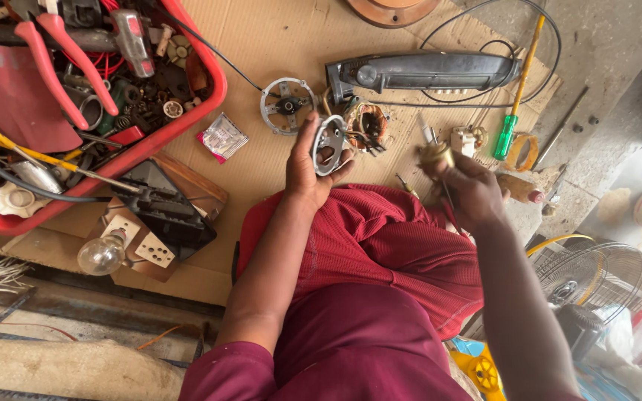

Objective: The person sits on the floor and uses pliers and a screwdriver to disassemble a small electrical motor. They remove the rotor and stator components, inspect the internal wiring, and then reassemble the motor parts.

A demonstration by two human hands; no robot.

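While much of the scene lay cut off at the frame's edges, the left hand was closed around a round grey metal motor end-plate, fingers curled behind it so its back was hidden. The right hand pinched a small brass-coloured cylindrical part with thin wires trailing below; how the fingertips met could not be made out. Both hung above a sheet of brown cardboard spread on the floor. On it lay one second round grey end-plate with spokes, one copper-wound motor stator, one long black plastic housing and one green-handled screwdriver with a yellow shaft. One red plastic tray of jumbled tools ran out of view at upper left, its contents too tangled to count. One clear glass bulb lay near it.
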